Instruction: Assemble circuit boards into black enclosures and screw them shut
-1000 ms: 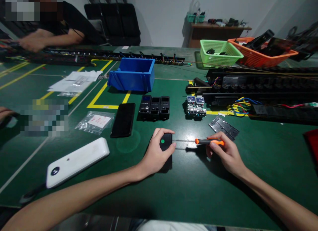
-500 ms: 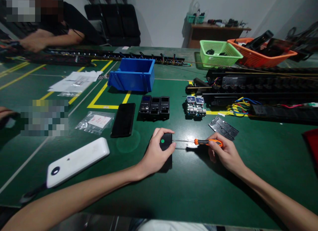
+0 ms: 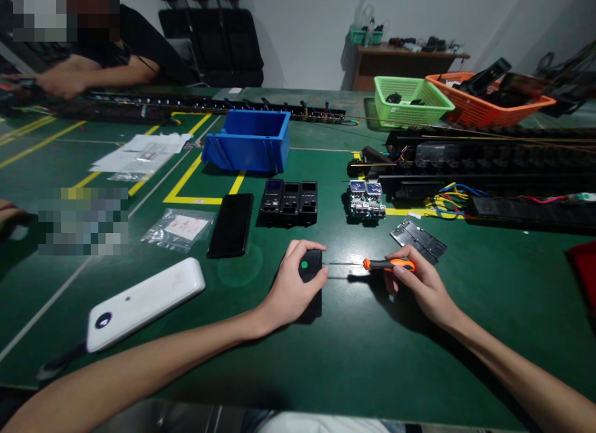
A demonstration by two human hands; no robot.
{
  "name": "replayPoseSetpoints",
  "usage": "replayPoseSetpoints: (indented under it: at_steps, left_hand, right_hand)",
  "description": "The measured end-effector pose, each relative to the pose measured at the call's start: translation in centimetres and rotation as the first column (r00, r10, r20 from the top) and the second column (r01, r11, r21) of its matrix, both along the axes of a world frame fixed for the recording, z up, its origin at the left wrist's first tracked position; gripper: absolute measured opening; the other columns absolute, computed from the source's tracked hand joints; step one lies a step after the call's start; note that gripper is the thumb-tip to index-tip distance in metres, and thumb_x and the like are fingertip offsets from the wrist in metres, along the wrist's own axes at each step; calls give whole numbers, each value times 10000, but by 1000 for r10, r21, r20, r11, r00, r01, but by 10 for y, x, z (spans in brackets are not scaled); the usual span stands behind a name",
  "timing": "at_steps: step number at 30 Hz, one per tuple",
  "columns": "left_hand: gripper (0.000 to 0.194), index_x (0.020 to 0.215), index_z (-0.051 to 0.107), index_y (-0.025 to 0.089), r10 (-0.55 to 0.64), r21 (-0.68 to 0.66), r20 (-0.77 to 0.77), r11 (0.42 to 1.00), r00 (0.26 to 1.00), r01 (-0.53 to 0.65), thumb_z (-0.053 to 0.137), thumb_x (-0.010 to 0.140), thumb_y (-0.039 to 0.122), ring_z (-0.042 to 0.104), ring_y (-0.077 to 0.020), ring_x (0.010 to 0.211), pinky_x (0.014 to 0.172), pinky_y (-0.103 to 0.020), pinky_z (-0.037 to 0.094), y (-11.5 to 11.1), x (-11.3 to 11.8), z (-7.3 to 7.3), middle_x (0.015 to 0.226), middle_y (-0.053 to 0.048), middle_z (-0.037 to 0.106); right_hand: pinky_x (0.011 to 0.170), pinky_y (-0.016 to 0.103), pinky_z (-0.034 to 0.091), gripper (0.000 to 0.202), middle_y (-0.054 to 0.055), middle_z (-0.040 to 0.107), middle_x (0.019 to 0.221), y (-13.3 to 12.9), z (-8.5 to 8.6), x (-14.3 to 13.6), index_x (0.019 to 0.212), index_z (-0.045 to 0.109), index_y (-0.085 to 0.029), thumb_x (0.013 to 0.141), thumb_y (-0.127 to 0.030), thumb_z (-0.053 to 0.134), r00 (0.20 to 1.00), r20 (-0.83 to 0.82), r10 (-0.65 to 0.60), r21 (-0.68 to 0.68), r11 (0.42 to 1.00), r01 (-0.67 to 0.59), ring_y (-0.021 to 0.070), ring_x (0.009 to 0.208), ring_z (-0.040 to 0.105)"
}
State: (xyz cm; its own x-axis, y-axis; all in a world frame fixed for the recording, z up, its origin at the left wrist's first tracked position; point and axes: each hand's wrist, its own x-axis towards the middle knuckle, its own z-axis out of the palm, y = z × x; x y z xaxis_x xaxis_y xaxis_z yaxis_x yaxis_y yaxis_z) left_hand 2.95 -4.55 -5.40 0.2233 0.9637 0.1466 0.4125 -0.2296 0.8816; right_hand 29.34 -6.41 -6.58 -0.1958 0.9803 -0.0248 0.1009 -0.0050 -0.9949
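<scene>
My left hand (image 3: 294, 285) is closed around a black box-shaped part (image 3: 311, 273) with a green dot, holding it on the green table. An orange-and-black screwdriver (image 3: 388, 265) lies level in the fingers of my right hand (image 3: 424, 284). Its thin shaft reaches left to the right side of the black part; the exact contact of the tip is too small to make out. Beyond my hands stand several joined black modules (image 3: 288, 202) and a bare circuit board assembly (image 3: 365, 200). A flat black cover plate (image 3: 418, 240) rests just past my right hand.
To the left lie a black phone (image 3: 230, 225), a plastic bag (image 3: 177, 229) and a white handheld device (image 3: 146, 304). A blue bin (image 3: 249, 144) sits behind them. Long black wired rails (image 3: 488, 156) fill the right, before green (image 3: 412, 104) and orange baskets (image 3: 493, 107). Another person (image 3: 135, 54) works far left.
The fingers of my right hand have shifted slightly on the screwdriver handle. My left hand and the black part stay in place.
</scene>
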Motion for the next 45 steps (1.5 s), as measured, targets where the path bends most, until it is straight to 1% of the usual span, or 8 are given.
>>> replayPoseSetpoints:
  at_steps: [9,16,20,24,30,33,38,45]
  left_hand:
    - [234,1057,582,220,29,14,11,999,1000,-29,587,826,180,545,-183,988,907,-317,420,6,-2,2,1030,-28,546]
    - [241,1051,588,221,32,28,7,999,999,-33,594,814,176,553,-187,986,908,-325,427,11,-4,2,1036,-30,557]
    - [241,1052,590,216,36,38,-1,999,999,-36,597,815,171,553,-188,992,914,-327,422,14,-4,2,1043,-32,562]
    - [244,1053,591,215,28,43,-3,999,1000,-27,597,815,162,553,-182,983,910,-323,420,13,-4,2,1045,-29,561]
    - [244,1058,586,214,23,40,8,999,1000,-23,601,818,172,552,-185,986,908,-326,422,13,-5,1,1044,-34,557]
    - [241,1056,588,214,22,37,13,999,1000,-23,601,819,176,553,-186,989,916,-328,421,13,-5,1,1045,-34,557]
    - [246,1056,588,217,19,41,16,999,1000,-20,599,816,165,553,-186,989,920,-337,425,14,-6,1,1050,-34,558]
    - [235,1052,589,216,22,35,15,999,1000,-23,597,820,179,554,-192,986,921,-345,427,14,-5,1,1049,-36,561]
  right_hand:
    - [526,250,407,168,-41,599,611,3,3,-7,1000,496,-221,944,-374,539,1000,-24,4,6,1000,-4,124,526,543]
    - [463,233,427,223,-48,579,575,17,5,-9,974,494,-217,920,-423,560,1000,-22,3,6,1000,-3,119,479,534]
    - [366,179,353,239,-84,521,517,19,4,-8,936,485,-218,921,-448,544,1000,14,10,-11,1000,-9,86,387,466]
    - [338,163,303,258,-91,498,493,17,3,-7,891,490,-208,926,-461,530,998,68,-7,8,1000,7,72,352,438]
    - [368,189,352,283,-74,521,489,16,3,-8,870,494,-210,926,-486,517,996,93,-14,-8,1000,14,95,376,468]
    - [441,223,405,281,-46,559,531,17,4,-8,876,507,-209,944,-480,483,995,101,15,-10,1000,-14,115,444,510]
    - [601,270,458,233,-38,581,744,16,1,-5,1083,478,-258,924,-413,548,997,80,-1,47,999,-3,128,606,559]
    - [607,268,477,204,-7,611,796,17,-3,-2,1022,521,-240,898,-381,600,999,22,-24,58,998,22,136,653,567]
